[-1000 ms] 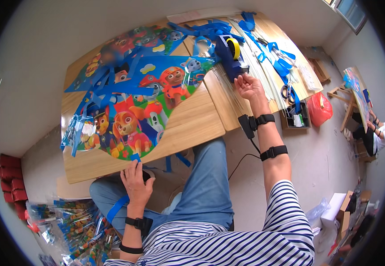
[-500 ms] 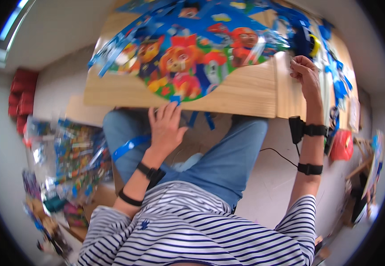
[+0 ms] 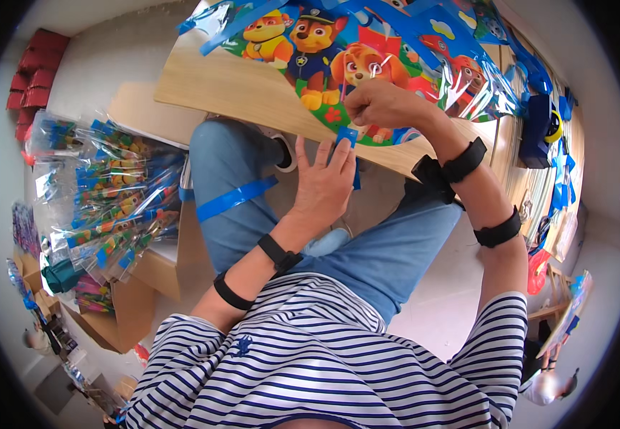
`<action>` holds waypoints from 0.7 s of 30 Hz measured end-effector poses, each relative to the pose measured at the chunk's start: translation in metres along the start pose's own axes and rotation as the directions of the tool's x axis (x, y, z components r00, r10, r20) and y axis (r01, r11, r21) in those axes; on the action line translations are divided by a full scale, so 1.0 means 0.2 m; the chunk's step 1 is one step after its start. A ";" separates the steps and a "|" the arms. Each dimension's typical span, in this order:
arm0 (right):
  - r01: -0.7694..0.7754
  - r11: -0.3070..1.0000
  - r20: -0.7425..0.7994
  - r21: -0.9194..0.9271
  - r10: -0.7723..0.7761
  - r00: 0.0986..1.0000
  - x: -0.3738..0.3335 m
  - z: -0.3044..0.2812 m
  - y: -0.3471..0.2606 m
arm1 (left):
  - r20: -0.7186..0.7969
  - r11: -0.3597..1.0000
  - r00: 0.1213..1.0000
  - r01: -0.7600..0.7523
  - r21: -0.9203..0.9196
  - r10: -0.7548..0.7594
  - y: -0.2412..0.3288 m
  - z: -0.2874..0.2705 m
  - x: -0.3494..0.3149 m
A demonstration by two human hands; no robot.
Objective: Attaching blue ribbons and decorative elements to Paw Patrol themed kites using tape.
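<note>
A shiny plastic sheet (image 3: 315, 57) printed with cartoon puppies lies on the wooden table, its curved lower part near the table's front edge. Blue ribbon-like strips (image 3: 253, 18) run along its far side. At the sheet's lower tip is a small blue tab (image 3: 348, 134). My left hand (image 3: 322, 180) is palm down there, its fingers stretched and apart, the fingertips touching the tab. Above the lower part of the sheet, my right hand (image 3: 385, 104) is closed with its fingers curled in. Whatever may be between those fingers is hidden.
The wooden tabletop (image 3: 231, 86) reaches over my knees. A dark blue tape dispenser (image 3: 536, 129) with a yellow ring stands at the right. Bagged colourful packs (image 3: 120, 193) fill a cardboard box (image 3: 138, 300) on the left. Red boxes (image 3: 38, 71) are stacked by the wall.
My right hand has come left from beside the sheet's right end to over its lower part. The left hand stays at the blue tab. The whole view has shifted.
</note>
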State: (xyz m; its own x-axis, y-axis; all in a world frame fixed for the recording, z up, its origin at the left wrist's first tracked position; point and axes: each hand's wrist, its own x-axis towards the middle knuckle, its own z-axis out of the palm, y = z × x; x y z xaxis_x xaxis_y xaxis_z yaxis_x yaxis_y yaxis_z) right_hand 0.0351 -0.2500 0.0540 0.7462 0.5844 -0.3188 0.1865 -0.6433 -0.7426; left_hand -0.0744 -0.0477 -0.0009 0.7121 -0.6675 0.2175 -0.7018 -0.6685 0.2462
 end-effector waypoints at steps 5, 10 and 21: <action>-0.025 0.996 -0.022 -0.080 0.023 0.999 0.10 0.07 0.04 | -0.010 1.000 1.000 -0.002 -0.021 0.001 -0.01 0.01 -0.01; -0.048 0.981 -0.068 -0.187 0.035 0.997 0.12 0.11 0.04 | -0.021 1.000 1.000 0.000 -0.027 0.000 -0.02 0.02 -0.01; -0.160 0.947 -0.156 -0.280 0.119 0.981 0.11 0.18 0.08 | -0.023 0.999 1.000 0.007 -0.052 -0.008 -0.01 0.02 -0.01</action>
State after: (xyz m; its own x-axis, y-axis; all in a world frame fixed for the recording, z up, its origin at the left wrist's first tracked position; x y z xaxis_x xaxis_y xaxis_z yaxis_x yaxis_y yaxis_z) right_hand 0.0316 -0.2296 0.0152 0.8534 0.4193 -0.3096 0.2364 -0.8408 -0.4870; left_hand -0.0738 -0.0465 -0.0066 0.7179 -0.6545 0.2374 -0.6951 -0.6548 0.2967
